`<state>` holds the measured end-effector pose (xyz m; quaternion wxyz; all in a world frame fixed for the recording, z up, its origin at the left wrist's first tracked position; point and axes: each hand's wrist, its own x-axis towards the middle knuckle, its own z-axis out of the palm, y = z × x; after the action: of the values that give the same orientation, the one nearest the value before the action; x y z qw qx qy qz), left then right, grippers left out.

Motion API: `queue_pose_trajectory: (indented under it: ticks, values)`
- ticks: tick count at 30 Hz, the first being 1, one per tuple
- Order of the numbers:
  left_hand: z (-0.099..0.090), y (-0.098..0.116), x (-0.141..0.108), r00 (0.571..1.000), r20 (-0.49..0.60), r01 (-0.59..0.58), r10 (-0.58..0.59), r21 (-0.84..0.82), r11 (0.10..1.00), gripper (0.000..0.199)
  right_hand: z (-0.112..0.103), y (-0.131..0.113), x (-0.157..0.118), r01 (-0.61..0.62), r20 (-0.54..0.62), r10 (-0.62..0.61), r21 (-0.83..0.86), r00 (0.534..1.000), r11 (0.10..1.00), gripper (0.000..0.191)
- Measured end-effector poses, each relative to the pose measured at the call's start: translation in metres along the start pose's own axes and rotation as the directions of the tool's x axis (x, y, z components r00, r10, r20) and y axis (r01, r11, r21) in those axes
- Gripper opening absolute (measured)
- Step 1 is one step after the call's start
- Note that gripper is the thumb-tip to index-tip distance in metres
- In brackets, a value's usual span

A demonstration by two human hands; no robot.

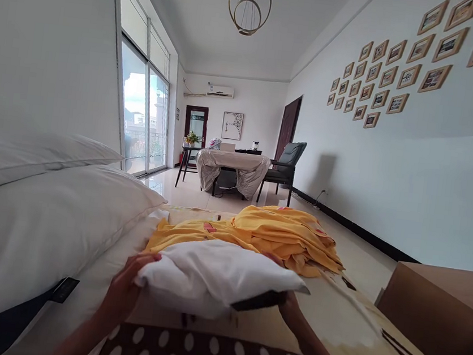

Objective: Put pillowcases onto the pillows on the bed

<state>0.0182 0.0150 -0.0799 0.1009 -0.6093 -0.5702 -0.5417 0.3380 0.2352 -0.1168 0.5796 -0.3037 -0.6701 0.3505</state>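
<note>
A small white pillow [212, 274] with a dark patch at its lower right edge is held up between my two hands over the bed. My left hand [134, 274] grips its left end, fingers bent around the fabric. At the right end my right hand [286, 303] holds it near the dark patch, with most of the fingers hidden behind the pillow. Just beyond lies yellow cloth [290, 235], crumpled in a heap on the right and flatter on the left. Beneath is a cream blanket [345, 309] with a brown, white-dotted border.
Large white pillows [57, 214] are stacked at the left. A cardboard box [439, 303] stands at the right. Farther back are a covered table [234, 160], a black chair [284, 166] and a stool [184, 166] with a plant. Glass doors are on the left.
</note>
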Motion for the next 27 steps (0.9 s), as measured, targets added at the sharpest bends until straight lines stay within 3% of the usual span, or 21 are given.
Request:
queue_pose_trajectory:
  ticks: [2, 4, 6, 7, 9, 12, 13, 15, 17, 19, 22, 24, 27]
  values:
    - [0.013, 0.020, 0.048, 0.961, -0.171, 0.197, -0.217, -0.126, 0.972, 0.022, 0.009, -0.010, 0.024, -0.013, -0.038, 0.014, 0.019, 0.999, 1.000, 0.036]
    - [0.026, 0.029, 0.079, 0.840, -0.376, 0.316, -0.392, -0.249, 0.915, 0.028, 0.015, -0.015, 0.039, -0.047, -0.111, 0.053, 0.057, 0.992, 0.997, 0.034]
    - [0.037, 0.027, 0.088, 0.764, -0.445, 0.347, -0.468, -0.328, 0.879, 0.034, 0.021, -0.015, 0.044, -0.063, -0.171, 0.075, 0.074, 0.982, 0.995, 0.036]
    - [0.040, 0.023, 0.086, 0.766, -0.425, 0.354, -0.482, -0.346, 0.869, 0.035, 0.024, -0.014, 0.043, -0.071, -0.196, 0.085, 0.080, 0.977, 0.994, 0.038]
    - [0.043, 0.014, 0.076, 0.822, -0.304, 0.375, -0.481, -0.345, 0.860, 0.039, 0.028, -0.012, 0.038, -0.090, -0.208, 0.106, 0.085, 0.972, 0.992, 0.042]
    - [0.037, 0.010, 0.061, 0.932, 0.042, 0.360, -0.359, -0.205, 0.910, 0.042, 0.031, -0.014, 0.027, -0.105, -0.076, 0.117, 0.152, 0.990, 0.983, 0.050]
    - [0.035, 0.012, 0.059, 0.936, 0.191, 0.326, -0.297, -0.139, 0.935, 0.041, 0.032, -0.017, 0.025, -0.109, 0.004, 0.110, 0.192, 0.994, 0.975, 0.051]
    - [0.036, 0.023, 0.056, 0.869, 0.453, 0.229, -0.197, -0.016, 0.973, 0.035, 0.037, -0.026, 0.020, -0.126, 0.183, 0.082, 0.245, 0.980, 0.961, 0.052]
    - [0.044, 0.036, 0.053, 0.803, 0.581, 0.125, -0.135, 0.058, 0.991, 0.028, 0.046, -0.035, 0.015, -0.128, 0.360, 0.041, 0.223, 0.932, 0.966, 0.052]
    - [0.056, 0.047, 0.051, 0.811, 0.582, 0.032, -0.051, 0.043, 0.999, 0.023, 0.058, -0.042, 0.009, -0.099, 0.521, -0.004, 0.170, 0.854, 0.981, 0.052]
    - [0.074, 0.052, 0.045, 0.899, 0.436, -0.002, 0.053, -0.117, 0.993, 0.020, 0.079, -0.042, 0.000, -0.089, 0.672, -0.034, 0.147, 0.739, 0.985, 0.053]
    - [0.085, 0.050, 0.041, 0.939, 0.345, 0.080, -0.010, -0.188, 0.979, 0.024, 0.089, -0.038, -0.005, -0.140, 0.706, -0.025, 0.174, 0.708, 0.975, 0.053]
    - [0.100, 0.043, 0.035, 0.937, 0.298, 0.246, -0.180, -0.200, 0.948, 0.029, 0.096, -0.032, -0.009, -0.176, 0.707, -0.025, 0.211, 0.707, 0.961, 0.052]
